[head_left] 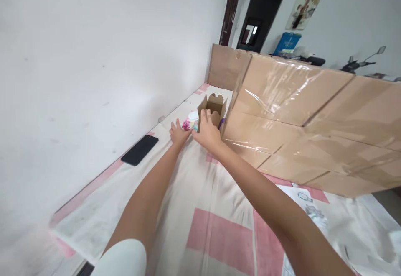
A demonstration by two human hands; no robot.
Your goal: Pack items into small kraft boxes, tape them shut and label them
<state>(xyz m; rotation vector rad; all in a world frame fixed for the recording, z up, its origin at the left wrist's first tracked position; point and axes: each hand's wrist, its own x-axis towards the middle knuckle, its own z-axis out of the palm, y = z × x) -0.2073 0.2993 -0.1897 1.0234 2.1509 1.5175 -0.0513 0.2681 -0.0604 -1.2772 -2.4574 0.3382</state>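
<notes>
A small open cardboard box (215, 108) stands with its flaps up at the far end of the cloth-covered surface. My right hand (209, 133) is at its near left side, fingers bent over the edge and thumb reaching out to the left. Beside the box, on its left, lies a small pink and white soft pack (193, 117) with a white lid. My left hand (179, 134) is just left of this pack, fingers spread and thumb pointing toward it. The two thumbs nearly meet in front of the pack, and its lower part is hidden.
A black smartphone (140, 149) lies by the white wall on the left. Tall taped cardboard panels (282, 134) border the right side and far end. Printed sheets (305, 200) rest at the right. Beyond the panels are a blue container (287, 42) and a motorbike mirror (381, 50).
</notes>
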